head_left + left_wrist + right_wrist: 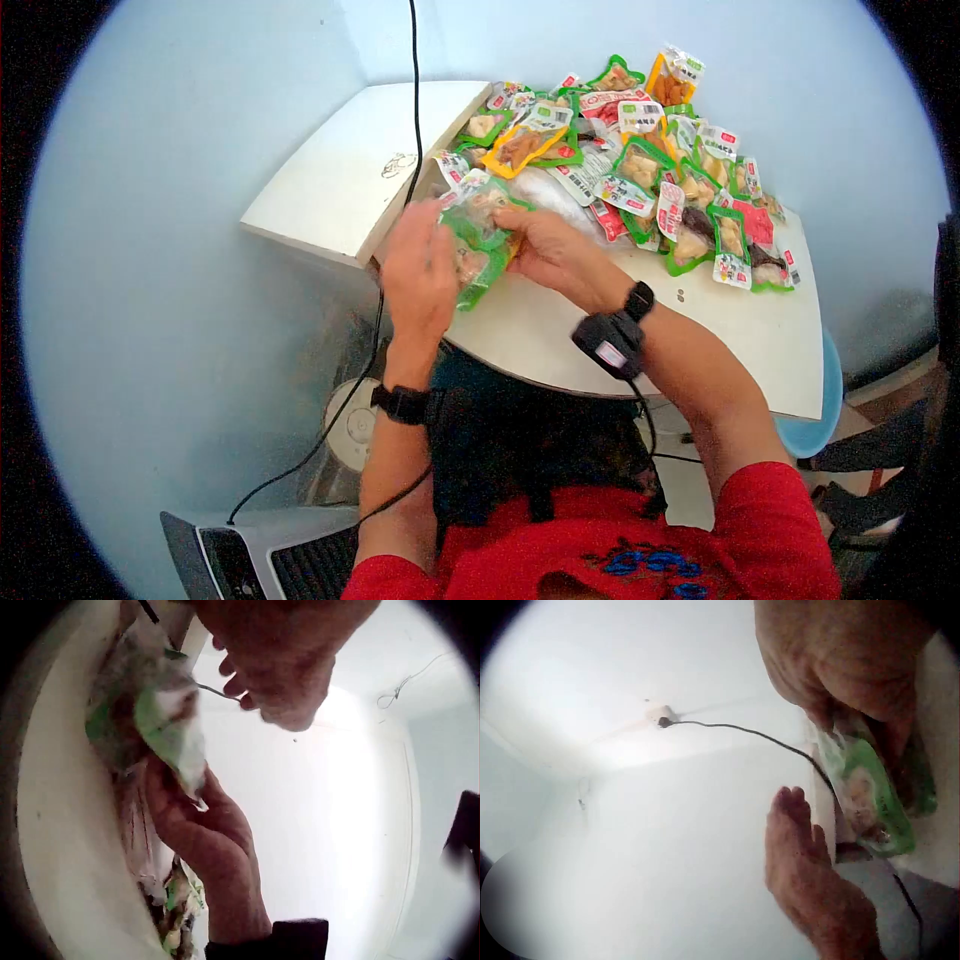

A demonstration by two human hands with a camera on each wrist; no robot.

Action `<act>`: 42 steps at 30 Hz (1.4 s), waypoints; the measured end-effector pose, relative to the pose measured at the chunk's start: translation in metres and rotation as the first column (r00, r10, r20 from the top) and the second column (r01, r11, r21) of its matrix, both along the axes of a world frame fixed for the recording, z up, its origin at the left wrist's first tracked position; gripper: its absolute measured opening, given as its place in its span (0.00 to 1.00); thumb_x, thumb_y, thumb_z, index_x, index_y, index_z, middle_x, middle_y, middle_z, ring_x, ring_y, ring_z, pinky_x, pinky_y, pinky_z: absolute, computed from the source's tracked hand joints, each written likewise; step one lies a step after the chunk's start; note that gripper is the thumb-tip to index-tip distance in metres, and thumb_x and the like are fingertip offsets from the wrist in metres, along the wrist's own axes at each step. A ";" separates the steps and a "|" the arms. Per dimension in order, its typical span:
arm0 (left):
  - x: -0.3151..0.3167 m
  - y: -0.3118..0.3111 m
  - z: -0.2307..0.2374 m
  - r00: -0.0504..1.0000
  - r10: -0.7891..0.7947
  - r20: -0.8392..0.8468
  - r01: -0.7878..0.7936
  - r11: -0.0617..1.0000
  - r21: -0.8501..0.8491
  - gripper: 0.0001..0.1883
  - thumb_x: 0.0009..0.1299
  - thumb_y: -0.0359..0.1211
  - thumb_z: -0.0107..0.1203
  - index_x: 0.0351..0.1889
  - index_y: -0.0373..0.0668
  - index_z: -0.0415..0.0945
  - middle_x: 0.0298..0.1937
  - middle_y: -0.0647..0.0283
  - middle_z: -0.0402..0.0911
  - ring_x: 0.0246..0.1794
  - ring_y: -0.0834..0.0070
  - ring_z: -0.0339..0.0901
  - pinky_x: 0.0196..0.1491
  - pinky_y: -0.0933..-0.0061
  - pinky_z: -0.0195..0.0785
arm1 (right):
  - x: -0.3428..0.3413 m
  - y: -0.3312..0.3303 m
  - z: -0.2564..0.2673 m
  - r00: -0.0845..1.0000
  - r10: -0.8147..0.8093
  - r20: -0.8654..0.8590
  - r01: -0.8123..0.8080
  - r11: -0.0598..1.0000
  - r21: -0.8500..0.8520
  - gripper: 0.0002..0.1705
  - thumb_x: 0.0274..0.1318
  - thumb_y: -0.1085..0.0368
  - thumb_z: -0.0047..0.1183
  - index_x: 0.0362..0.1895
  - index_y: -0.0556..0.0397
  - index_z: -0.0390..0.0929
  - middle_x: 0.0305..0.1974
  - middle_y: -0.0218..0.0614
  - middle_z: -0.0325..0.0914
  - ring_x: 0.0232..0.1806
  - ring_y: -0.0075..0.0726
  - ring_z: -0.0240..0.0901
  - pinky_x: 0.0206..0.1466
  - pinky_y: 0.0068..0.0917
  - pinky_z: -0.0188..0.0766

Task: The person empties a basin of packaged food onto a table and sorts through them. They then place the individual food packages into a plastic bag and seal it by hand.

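My right hand (560,255) pinches green-edged clear food packets (480,250) near the table's left part. In the right wrist view a packet (866,799) hangs below that hand (847,660). My left hand (418,270) is just left of the packets, its fingers extended; whether it touches them is unclear in the head view. The right wrist view shows the left hand (810,877) apart from the packet, fingers straight. In the left wrist view the right hand (210,832) holds the packets (169,735) from below.
A large pile of sealed food packets (645,165) covers the back of the white table (560,345). A white board or box (340,170) stands at the left, with a black cable (415,90) crossing it. A blue basin (810,430) sits below the table's right edge.
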State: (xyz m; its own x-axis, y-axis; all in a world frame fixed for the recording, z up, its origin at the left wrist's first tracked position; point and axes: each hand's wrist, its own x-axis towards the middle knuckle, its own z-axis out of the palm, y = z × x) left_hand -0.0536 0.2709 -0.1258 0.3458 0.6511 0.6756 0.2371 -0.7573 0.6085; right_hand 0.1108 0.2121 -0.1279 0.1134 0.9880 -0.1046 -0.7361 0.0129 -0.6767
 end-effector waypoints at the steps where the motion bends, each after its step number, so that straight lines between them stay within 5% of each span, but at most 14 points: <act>1: 0.011 0.017 -0.011 0.996 -0.014 -0.091 0.024 0.993 0.117 0.17 0.75 0.35 0.46 0.57 0.35 0.73 0.57 0.48 0.76 0.58 0.55 0.73 0.62 0.61 0.64 | 0.002 0.016 -0.014 1.000 -0.024 0.007 0.024 1.000 -0.007 0.18 0.68 0.64 0.45 0.60 0.53 0.68 0.56 0.37 0.74 0.57 0.37 0.73 0.62 0.46 0.71; 2: 0.016 0.026 -0.018 0.983 -0.015 -0.182 0.057 0.972 0.228 0.17 0.74 0.34 0.47 0.56 0.35 0.73 0.56 0.47 0.77 0.57 0.51 0.74 0.60 0.59 0.65 | 0.000 0.024 -0.016 0.999 -0.046 0.014 0.046 0.999 -0.014 0.16 0.68 0.64 0.44 0.58 0.53 0.69 0.53 0.37 0.75 0.54 0.36 0.75 0.59 0.45 0.74; 6: 0.019 0.043 -0.031 0.989 -0.026 -0.145 0.029 0.999 0.016 0.17 0.74 0.35 0.45 0.56 0.37 0.73 0.58 0.49 0.76 0.58 0.50 0.72 0.60 0.56 0.65 | -0.014 -0.006 0.020 0.917 -0.034 0.398 0.108 0.981 -0.164 0.23 0.65 0.56 0.53 0.58 0.56 0.68 0.48 0.38 0.74 0.47 0.41 0.75 0.53 0.39 0.75; 9: 0.017 0.043 -0.032 0.985 0.007 -0.172 -0.013 0.999 -0.029 0.18 0.74 0.36 0.44 0.57 0.37 0.73 0.58 0.50 0.76 0.58 0.52 0.72 0.60 0.58 0.65 | -0.003 -0.029 -0.007 0.912 -0.078 0.404 0.168 0.967 -0.192 0.28 0.61 0.52 0.58 0.57 0.55 0.68 0.48 0.42 0.69 0.48 0.42 0.72 0.53 0.39 0.73; 12: 0.022 0.042 -0.035 0.984 0.055 -0.167 -0.049 0.998 0.038 0.18 0.75 0.36 0.44 0.57 0.37 0.73 0.57 0.49 0.76 0.57 0.51 0.73 0.59 0.57 0.66 | 0.001 -0.036 -0.019 0.967 -0.036 0.254 0.125 0.930 -0.345 0.29 0.60 0.51 0.59 0.58 0.53 0.68 0.52 0.46 0.64 0.53 0.43 0.68 0.56 0.40 0.70; 15: 0.022 0.045 -0.039 0.994 0.015 -0.111 -0.015 1.000 -0.001 0.19 0.75 0.37 0.44 0.57 0.36 0.72 0.56 0.48 0.77 0.56 0.50 0.74 0.58 0.57 0.66 | -0.013 -0.031 0.002 0.989 0.024 0.143 0.014 0.966 -0.260 0.32 0.59 0.48 0.60 0.60 0.51 0.67 0.52 0.44 0.64 0.55 0.43 0.65 0.58 0.40 0.69; 24: 0.013 0.058 -0.040 0.994 -0.104 -0.025 0.095 0.967 -0.237 0.21 0.76 0.39 0.41 0.59 0.36 0.73 0.59 0.46 0.76 0.58 0.51 0.74 0.59 0.61 0.66 | -0.039 -0.005 -0.003 0.974 -0.226 0.015 0.223 0.950 -0.219 0.33 0.57 0.49 0.63 0.61 0.49 0.67 0.53 0.43 0.66 0.56 0.42 0.67 0.62 0.41 0.69; 29: 0.006 0.067 -0.029 0.978 -0.206 0.012 0.188 0.864 -0.467 0.23 0.77 0.42 0.39 0.59 0.36 0.73 0.57 0.45 0.77 0.56 0.51 0.75 0.59 0.62 0.67 | -0.046 0.009 -0.003 0.989 -0.145 0.023 0.147 0.985 -0.087 0.25 0.57 0.49 0.63 0.53 0.46 0.74 0.42 0.29 0.76 0.42 0.31 0.75 0.46 0.33 0.76; 36: 0.010 0.063 -0.038 0.987 -0.145 -0.067 0.127 0.967 -0.220 0.20 0.76 0.38 0.41 0.57 0.35 0.75 0.55 0.45 0.78 0.55 0.50 0.76 0.58 0.61 0.67 | -0.068 0.020 0.010 0.940 -0.239 0.243 0.285 0.942 -0.176 0.23 0.55 0.51 0.65 0.49 0.50 0.76 0.41 0.29 0.78 0.38 0.28 0.75 0.39 0.29 0.74; 42: 0.000 0.024 -0.029 0.995 -0.012 -0.103 0.010 1.000 -0.022 0.19 0.74 0.33 0.43 0.57 0.32 0.72 0.57 0.45 0.76 0.58 0.49 0.72 0.61 0.58 0.64 | -0.066 0.020 -0.011 0.919 -0.332 0.212 0.365 0.921 -0.140 0.16 0.51 0.69 0.60 0.47 0.53 0.77 0.41 0.31 0.78 0.39 0.32 0.76 0.39 0.29 0.74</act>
